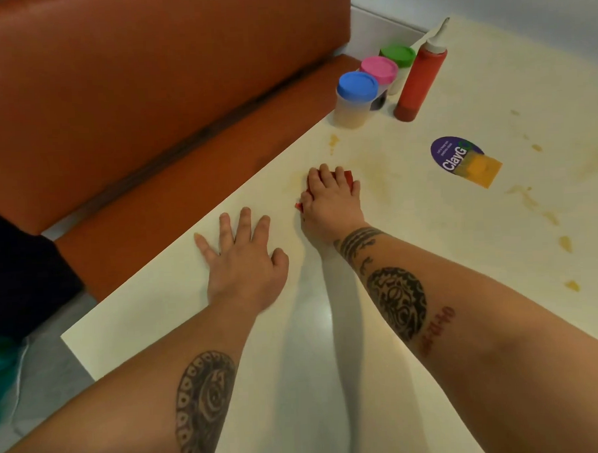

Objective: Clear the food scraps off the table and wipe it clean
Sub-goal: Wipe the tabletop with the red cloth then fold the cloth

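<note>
My right hand (330,199) presses a red cloth (347,177) flat on the cream table (329,327), near the table's left edge; only bits of the cloth show under the fingers. My left hand (244,259) lies flat on the table just left of it, fingers spread, holding nothing. Yellow-brown smears (529,199) and small spots (565,243) mark the table to the right, and one spot (333,141) lies beyond the cloth.
At the far side stand three lidded tubs, blue (355,97), pink (378,70) and green (398,56), beside a red squeeze bottle (419,80). A purple sticker (459,156) is on the table. An orange bench (184,145) runs along the left edge.
</note>
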Demonstrator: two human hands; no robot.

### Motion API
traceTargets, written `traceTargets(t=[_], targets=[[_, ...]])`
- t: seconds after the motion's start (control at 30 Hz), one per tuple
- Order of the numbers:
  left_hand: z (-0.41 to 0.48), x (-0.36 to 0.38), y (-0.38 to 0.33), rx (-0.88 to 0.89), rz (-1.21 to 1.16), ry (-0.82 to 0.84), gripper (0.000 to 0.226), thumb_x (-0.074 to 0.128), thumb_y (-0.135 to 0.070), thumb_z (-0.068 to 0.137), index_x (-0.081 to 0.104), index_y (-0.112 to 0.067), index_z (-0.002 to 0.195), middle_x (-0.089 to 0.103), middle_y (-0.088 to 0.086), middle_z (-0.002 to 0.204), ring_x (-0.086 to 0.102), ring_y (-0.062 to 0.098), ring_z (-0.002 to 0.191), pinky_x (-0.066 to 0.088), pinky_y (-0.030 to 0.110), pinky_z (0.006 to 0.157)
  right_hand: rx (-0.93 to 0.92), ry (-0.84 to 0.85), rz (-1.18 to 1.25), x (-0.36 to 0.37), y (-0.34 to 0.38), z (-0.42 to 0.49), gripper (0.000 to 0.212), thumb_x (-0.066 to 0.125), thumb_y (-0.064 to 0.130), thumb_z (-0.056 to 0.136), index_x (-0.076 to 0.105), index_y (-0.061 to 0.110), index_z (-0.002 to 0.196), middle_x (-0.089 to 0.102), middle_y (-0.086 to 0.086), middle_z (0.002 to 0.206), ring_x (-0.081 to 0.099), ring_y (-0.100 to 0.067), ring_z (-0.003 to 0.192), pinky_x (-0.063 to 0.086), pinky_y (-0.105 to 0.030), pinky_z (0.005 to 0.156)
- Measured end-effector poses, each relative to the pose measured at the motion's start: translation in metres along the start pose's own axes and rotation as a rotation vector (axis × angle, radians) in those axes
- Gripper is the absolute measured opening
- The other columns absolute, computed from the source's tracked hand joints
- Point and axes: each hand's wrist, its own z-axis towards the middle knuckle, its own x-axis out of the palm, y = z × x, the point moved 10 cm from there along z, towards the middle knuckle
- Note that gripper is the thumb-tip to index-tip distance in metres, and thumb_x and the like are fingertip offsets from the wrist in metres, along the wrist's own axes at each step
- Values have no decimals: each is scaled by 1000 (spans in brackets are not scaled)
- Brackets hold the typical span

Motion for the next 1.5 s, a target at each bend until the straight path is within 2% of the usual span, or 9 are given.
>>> traceTargets(t=[0.17, 0.37, 0.5, 0.77, 0.87, 0.97, 1.23, 1.43, 1.5], targets=[[-4, 1, -2, -2, -17, 1, 70, 14, -62, 97, 5, -36, 161, -6, 0, 172, -10, 33, 157, -1, 72, 118, -277, 18, -18, 5, 14, -38, 59, 26, 45, 106, 18, 26, 162, 13, 1, 171, 4, -29, 157, 2, -54, 126], [-2, 2, -2, 2, -21, 15, 72, 13, -65, 96, 2, -37, 161, -11, 0, 171, -14, 32, 156, -1, 71, 118, -21, -44, -9, -5, -12, 9, 60, 24, 41, 106, 16, 20, 161, 10, -4, 171, 4, -31, 157, 3, -57, 125], [0, 3, 0, -1, -1, 14, 75, 11, -65, 94, 1, -36, 162, -11, 0, 171, -15, 33, 156, -3, 71, 118, -39, 12, -37, -1, 11, 44, 63, 27, 38, 106, 9, 17, 163, 3, -5, 171, -2, -33, 157, -1, -58, 123], [-3, 0, 1, -7, -48, 36, 76, 7, -66, 91, 1, -38, 162, -11, -3, 171, -18, 29, 156, -6, 68, 119, -598, 72, -195, 13, 61, -9, 64, 38, 44, 103, 25, 20, 160, 19, -5, 169, 11, -37, 155, 10, -63, 120], [-3, -1, 1, -11, -68, 25, 75, 8, -67, 92, 3, -40, 161, -11, -4, 171, -17, 29, 156, -6, 68, 119, -388, 41, -83, 1, 20, -7, 60, 30, 45, 106, 17, 30, 162, 12, 4, 171, 2, -26, 158, -1, -56, 124], [-3, 0, 1, -6, -65, 27, 75, 7, -68, 92, 2, -41, 161, -12, -4, 170, -17, 29, 156, -7, 68, 119, -195, 34, -63, -6, -4, 23, 59, 27, 43, 106, 15, 29, 162, 10, 3, 171, 1, -29, 158, -1, -58, 124], [-3, 0, 2, -13, -66, 23, 76, 5, -66, 90, 3, -40, 161, -11, -4, 171, -16, 27, 156, -4, 67, 120, -331, 22, -37, -4, 5, -35, 59, 27, 46, 105, 16, 31, 162, 12, 6, 170, 1, -25, 157, -4, -53, 125], [-8, -4, 3, -36, -105, 48, 71, 13, -64, 93, 13, -40, 161, -3, -6, 172, -11, 23, 157, -7, 64, 122, 83, -91, -21, -16, -88, -82, 61, 19, 42, 105, 13, 23, 163, 8, -2, 171, 0, -26, 157, -6, -49, 126], [-1, -14, -1, -65, -98, 29, 63, 28, -61, 97, 31, -38, 156, 16, -3, 170, 6, 25, 157, -4, 64, 121, 126, -97, -28, -19, -98, -90, 62, 18, 41, 105, 12, 19, 163, 6, -7, 171, 0, -29, 157, -7, -47, 126]])
